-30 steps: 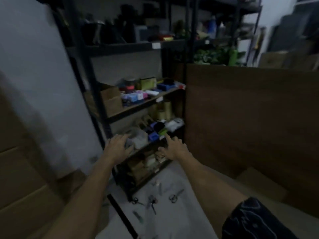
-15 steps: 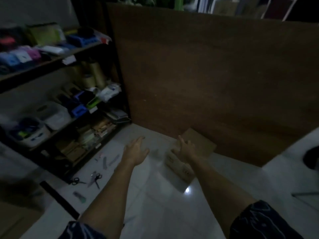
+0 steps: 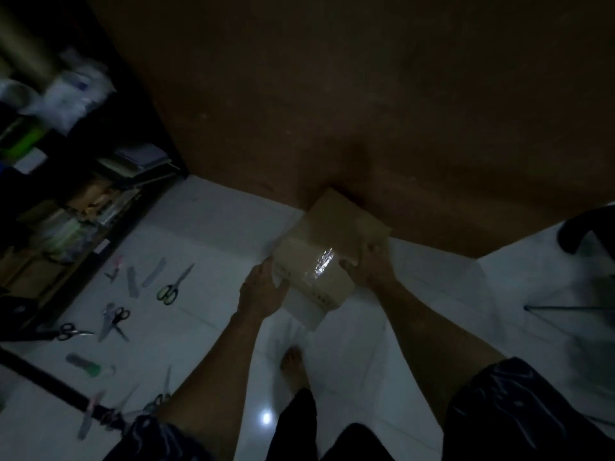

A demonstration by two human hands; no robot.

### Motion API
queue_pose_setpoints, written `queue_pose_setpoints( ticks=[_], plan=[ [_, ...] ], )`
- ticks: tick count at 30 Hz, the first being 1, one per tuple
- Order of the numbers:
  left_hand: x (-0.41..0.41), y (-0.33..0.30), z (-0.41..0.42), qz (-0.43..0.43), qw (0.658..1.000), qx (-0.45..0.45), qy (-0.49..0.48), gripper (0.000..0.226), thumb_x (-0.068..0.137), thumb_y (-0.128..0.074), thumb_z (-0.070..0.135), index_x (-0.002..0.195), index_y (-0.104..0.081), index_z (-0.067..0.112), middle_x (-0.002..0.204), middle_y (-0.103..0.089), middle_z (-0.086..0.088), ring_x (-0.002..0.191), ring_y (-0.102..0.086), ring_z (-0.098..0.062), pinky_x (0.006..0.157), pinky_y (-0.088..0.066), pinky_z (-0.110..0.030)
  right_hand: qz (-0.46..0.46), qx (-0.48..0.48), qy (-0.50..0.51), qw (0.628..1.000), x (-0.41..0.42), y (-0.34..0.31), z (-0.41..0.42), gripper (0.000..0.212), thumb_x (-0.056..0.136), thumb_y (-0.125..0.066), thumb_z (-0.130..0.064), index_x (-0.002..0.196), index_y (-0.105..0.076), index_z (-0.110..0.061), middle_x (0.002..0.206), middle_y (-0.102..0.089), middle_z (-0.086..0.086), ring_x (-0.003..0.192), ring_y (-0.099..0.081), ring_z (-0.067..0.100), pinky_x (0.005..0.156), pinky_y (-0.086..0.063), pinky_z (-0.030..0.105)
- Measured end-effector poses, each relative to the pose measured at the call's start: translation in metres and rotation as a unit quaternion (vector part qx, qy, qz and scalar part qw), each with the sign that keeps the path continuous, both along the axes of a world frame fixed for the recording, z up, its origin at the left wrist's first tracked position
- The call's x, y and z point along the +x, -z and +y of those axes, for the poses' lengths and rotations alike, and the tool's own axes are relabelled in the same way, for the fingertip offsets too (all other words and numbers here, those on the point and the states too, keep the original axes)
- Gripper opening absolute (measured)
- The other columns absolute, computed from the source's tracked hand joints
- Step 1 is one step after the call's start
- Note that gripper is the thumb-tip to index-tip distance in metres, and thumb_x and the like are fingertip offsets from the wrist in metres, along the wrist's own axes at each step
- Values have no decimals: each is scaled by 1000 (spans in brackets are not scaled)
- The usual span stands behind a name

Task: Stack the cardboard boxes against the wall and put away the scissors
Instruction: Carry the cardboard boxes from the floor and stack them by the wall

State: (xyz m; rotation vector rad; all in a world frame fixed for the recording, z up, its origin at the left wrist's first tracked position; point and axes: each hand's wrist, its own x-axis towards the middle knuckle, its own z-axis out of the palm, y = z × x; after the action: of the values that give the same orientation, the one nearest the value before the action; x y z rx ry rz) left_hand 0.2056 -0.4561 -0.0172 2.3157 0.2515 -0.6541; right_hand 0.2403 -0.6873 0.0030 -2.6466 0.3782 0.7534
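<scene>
A small taped cardboard box (image 3: 327, 247) sits on the white floor against a large brown board. My left hand (image 3: 263, 289) grips its near left corner and my right hand (image 3: 369, 267) grips its right side. Several pairs of scissors lie scattered on the floor to the left: a green-handled pair (image 3: 171, 287), a black-handled pair (image 3: 116, 319) and another black pair (image 3: 71, 332) closer to the shelf.
The tall brown board (image 3: 366, 111) leans across the back. A dark shelving unit (image 3: 66, 181) full of supplies stands at the left. My bare foot (image 3: 294, 364) is below the box. A dark chair leg (image 3: 579, 234) shows at the right edge.
I have turned from the shelf down to the floor and both hands have come forward onto the box, gripping its two sides.
</scene>
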Motion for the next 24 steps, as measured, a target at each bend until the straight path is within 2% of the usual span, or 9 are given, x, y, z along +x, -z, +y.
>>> queue_pose_setpoints(
  ticks=[5,10,14,16,17,19,21,22,24],
  plan=[
    [48,85,-38,67,997,-14,-27,75,94,-55,41,153,-14,19,151,-30,-17,135,-37,-36,108,-34,-43,50,8,16,999,62,82,-36,85,96,-52,-55,159,-10,-17,161,-19,18,147,-22,37,114,-26,47],
    [83,184,-75,116,980,-58,-150,86,92,-58,42,155,-2,23,159,-16,-16,140,-31,-38,110,-32,-47,86,3,6,996,124,180,-72,81,98,-53,-48,158,-9,-17,162,-15,17,147,-19,37,118,-23,51],
    [97,270,-105,146,939,-93,-298,100,87,-67,40,154,3,12,156,-22,-20,137,-35,-39,108,-35,-43,56,-11,-33,998,176,267,-102,106,76,-36,-86,159,-5,-27,163,-16,15,147,-21,39,113,-30,57],
    [99,310,-121,156,913,-110,-360,103,85,-69,41,153,2,10,152,-31,-19,133,-40,-39,106,-38,-42,16,-42,-36,998,195,304,-120,122,63,-19,-97,159,-10,-22,162,-18,17,146,-23,41,112,-32,57],
    [99,323,-128,170,903,-108,-381,102,84,-69,45,153,0,13,150,-35,-17,131,-42,-38,105,-39,-43,-2,-51,-40,998,203,319,-129,126,62,-20,-99,158,-13,-17,161,-20,20,145,-25,42,112,-32,57],
    [99,338,-139,176,877,-127,-428,83,84,-69,46,146,-19,23,136,-47,-4,118,-52,-30,101,-43,-44,-34,-77,-54,995,212,334,-141,118,70,-28,-91,156,-20,-11,156,-29,25,141,-33,44,111,-35,56],
    [102,346,-149,148,865,-145,-457,40,84,-71,41,111,-41,41,105,-54,12,93,-57,-12,96,-49,-45,-16,-73,-59,995,223,350,-155,111,75,-37,-86,156,-19,-11,156,-30,24,141,-35,42,110,-36,55],
    [102,351,-150,133,864,-150,-461,31,84,-71,42,98,-44,42,97,-55,15,88,-57,-6,95,-51,-44,21,-51,-48,997,227,351,-157,121,68,-35,-92,157,-15,-12,158,-26,22,143,-31,39,114,-31,53],
    [101,350,-152,132,872,-144,-449,34,79,-70,56,101,-50,41,101,-62,13,95,-61,-11,95,-52,-47,49,-17,-13,999,230,348,-160,143,49,-29,-102,158,-13,-10,160,-23,18,145,-26,36,117,-25,46]
  ],
)
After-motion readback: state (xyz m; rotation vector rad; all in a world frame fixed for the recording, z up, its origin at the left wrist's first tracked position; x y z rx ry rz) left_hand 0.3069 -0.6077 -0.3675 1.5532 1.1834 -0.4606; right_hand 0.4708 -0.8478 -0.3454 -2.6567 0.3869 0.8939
